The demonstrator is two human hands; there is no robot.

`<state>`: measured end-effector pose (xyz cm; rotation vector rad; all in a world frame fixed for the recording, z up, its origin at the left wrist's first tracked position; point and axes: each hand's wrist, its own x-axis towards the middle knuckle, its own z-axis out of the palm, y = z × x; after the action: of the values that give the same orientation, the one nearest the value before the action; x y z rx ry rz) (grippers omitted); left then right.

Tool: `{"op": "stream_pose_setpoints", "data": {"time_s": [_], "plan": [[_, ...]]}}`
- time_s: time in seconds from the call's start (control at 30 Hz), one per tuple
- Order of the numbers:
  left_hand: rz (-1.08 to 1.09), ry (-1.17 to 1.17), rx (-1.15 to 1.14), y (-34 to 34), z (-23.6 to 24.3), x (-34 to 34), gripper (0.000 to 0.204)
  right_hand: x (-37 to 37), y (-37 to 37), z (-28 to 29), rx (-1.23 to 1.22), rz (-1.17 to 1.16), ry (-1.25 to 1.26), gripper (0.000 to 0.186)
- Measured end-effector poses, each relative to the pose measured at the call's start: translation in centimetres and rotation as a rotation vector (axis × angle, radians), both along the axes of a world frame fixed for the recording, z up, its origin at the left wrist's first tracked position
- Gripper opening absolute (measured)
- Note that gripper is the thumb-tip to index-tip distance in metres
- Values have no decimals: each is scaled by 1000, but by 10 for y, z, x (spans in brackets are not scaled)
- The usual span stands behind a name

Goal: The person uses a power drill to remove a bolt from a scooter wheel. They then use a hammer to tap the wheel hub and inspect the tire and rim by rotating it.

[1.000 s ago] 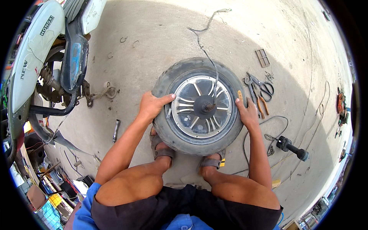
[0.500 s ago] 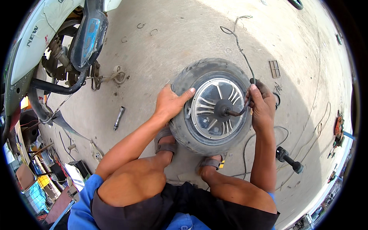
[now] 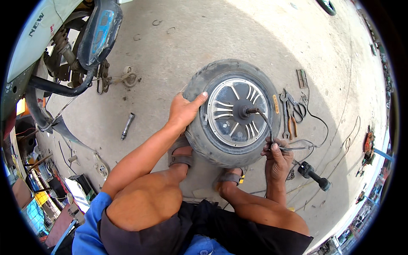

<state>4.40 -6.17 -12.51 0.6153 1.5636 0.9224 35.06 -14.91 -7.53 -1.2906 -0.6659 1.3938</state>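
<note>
A hub motor wheel (image 3: 240, 142) with a black tyre and silver spokes stands tilted between my feet. My left hand (image 3: 185, 111) grips the tyre (image 3: 199, 138) at its left side, thumb lying over the sidewall and fingers hidden behind. From the axle at the wheel's centre a dark cable (image 3: 267, 121) curves down to the right. My right hand (image 3: 278, 160) pinches this cable near the tyre's lower right edge. Past the hand the cable runs on to the right over the floor.
Right of the wheel lie a wrench (image 3: 285, 117), pliers (image 3: 291, 121) and scissors (image 3: 298, 111). A black-handled tool (image 3: 314, 175) lies nearer me. A socket-like metal tool (image 3: 128, 126) lies at left. A scooter (image 3: 63, 63) stands at the upper left. A small rectangular frame (image 3: 302, 78) lies farther off.
My right hand has moved down with the cable, from beside the wheel to its lower right. The wrench, pliers and scissors have come into sight. My left hand keeps its grip.
</note>
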Motion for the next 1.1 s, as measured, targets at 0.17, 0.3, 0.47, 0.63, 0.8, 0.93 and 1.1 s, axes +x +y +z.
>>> {"op": "stream_pose_setpoints", "data": {"time_s": [0.17, 0.3, 0.47, 0.63, 0.8, 0.93, 1.1], "plan": [[-20, -1, -73, 2, 13, 2, 61, 9, 6, -24, -362, 8, 343, 23], [-26, 10, -59, 5, 14, 6, 57, 5, 9, -15, -594, 22, 343, 27], [-17, 60, 18, 6, 9, 6, 62, 5, 38, 43, 65, 82, -667, 27], [-53, 50, 89, 0, 5, 9, 65, -23, 82, 48, 483, 412, -1247, 46], [-23, 181, 12, -7, -15, 10, 66, -30, 71, 20, 304, 503, -1278, 42], [52, 109, 40, -10, -17, 11, 72, -31, 63, 1, 442, 462, -1375, 48], [32, -68, 77, -5, -1, 14, 57, -40, 50, -6, 315, 452, -1314, 58]]}}
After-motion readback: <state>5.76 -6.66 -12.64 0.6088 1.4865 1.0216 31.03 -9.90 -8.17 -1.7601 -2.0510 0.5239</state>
